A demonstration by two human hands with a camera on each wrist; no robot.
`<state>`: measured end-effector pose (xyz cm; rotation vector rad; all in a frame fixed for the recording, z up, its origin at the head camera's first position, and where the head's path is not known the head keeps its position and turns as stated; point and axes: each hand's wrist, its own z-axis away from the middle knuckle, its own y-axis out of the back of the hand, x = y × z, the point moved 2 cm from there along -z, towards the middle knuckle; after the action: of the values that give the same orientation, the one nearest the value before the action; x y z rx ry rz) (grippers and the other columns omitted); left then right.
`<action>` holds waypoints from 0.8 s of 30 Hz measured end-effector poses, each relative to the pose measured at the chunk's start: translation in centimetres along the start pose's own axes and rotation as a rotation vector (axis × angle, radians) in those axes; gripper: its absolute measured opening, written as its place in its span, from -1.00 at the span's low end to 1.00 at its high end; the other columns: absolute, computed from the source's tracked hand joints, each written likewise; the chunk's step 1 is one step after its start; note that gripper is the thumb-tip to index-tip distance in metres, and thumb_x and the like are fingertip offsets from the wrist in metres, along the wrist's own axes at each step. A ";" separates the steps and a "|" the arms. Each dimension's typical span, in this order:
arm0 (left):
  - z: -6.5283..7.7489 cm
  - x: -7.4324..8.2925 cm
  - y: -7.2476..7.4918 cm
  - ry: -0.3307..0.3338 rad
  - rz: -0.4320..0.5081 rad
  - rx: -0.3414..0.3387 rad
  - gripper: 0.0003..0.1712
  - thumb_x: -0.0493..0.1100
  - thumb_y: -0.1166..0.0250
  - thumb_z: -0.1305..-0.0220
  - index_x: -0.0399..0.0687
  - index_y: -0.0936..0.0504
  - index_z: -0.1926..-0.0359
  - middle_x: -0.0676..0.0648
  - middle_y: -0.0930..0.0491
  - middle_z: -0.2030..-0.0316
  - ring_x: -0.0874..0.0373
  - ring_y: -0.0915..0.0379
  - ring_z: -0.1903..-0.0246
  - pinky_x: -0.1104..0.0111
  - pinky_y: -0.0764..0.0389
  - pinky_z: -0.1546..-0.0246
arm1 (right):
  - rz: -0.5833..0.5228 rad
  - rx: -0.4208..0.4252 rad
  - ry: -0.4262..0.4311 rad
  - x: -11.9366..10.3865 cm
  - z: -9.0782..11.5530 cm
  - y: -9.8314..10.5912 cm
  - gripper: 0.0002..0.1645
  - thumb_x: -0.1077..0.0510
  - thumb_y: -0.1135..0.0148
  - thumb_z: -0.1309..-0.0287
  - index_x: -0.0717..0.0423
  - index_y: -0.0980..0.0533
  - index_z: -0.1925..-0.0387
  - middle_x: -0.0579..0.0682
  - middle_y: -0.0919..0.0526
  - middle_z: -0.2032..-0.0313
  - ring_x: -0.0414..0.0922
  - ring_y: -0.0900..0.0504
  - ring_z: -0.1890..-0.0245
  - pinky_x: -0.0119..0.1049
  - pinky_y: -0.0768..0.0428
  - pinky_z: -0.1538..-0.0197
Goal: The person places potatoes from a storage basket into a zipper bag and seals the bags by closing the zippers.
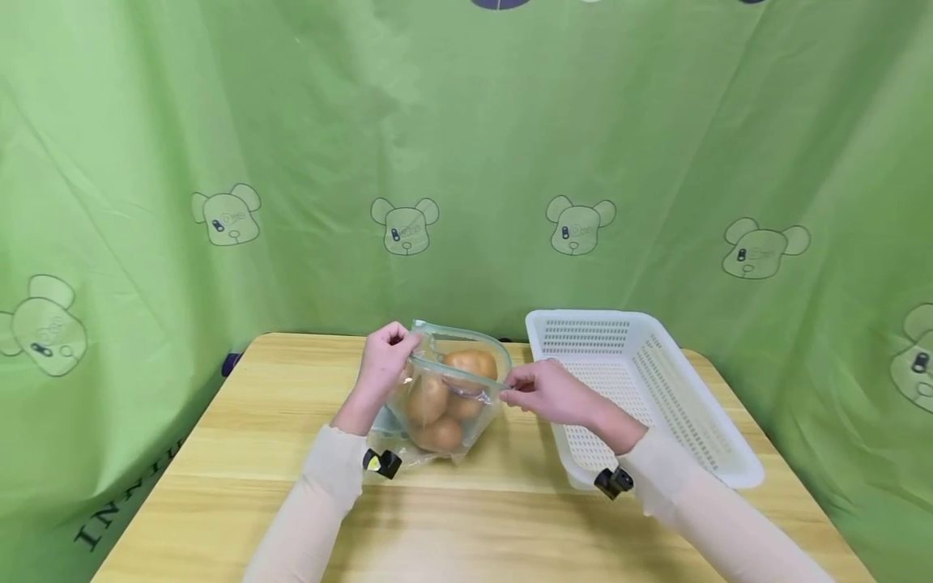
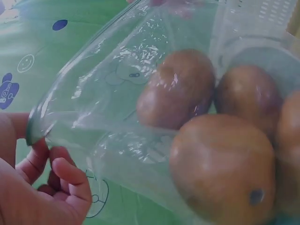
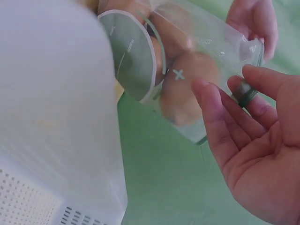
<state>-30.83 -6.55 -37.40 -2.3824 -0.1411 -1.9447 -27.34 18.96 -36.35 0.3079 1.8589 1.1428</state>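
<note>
A clear zip bag [image 1: 472, 405] with a teal-green rim stands on the table, its mouth spread apart. Inside sit several brown, rounded, potato-like items [image 1: 428, 400], seen close up as smooth potato-like items [image 2: 222, 168] in the left wrist view. My left hand [image 1: 385, 360] pinches the rim at the bag's left corner. At the opposite corner my right hand [image 1: 550, 392] pinches the rim between thumb and fingers. The right wrist view shows the right hand [image 3: 262, 136] at the green edge, with printed marks on the bag's side.
A white perforated plastic basket [image 1: 700, 397] stands to the right of the bag, partly beneath my right forearm. The wooden table [image 1: 240, 453] ends at a green curtain [image 1: 466, 121] with bear-head prints, which hangs behind and at both sides.
</note>
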 end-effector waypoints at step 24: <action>-0.9 -2.3 2.4 0.324 0.121 -0.089 -0.80 -0.14 -0.15 -0.34 -0.15 -0.38 0.37 0.06 -0.28 0.63 0.30 -0.18 0.67 0.54 -0.24 0.69 | 0.137 0.190 0.185 0.7 -1.5 1.7 -0.93 0.30 -0.29 -0.11 0.15 -0.65 0.33 -0.10 -0.69 0.40 -0.24 -0.62 0.41 -0.39 -0.61 0.30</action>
<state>-31.93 -9.06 -39.45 -2.0301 0.1053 -2.2831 -29.32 19.50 -35.13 0.4554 2.1433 1.1185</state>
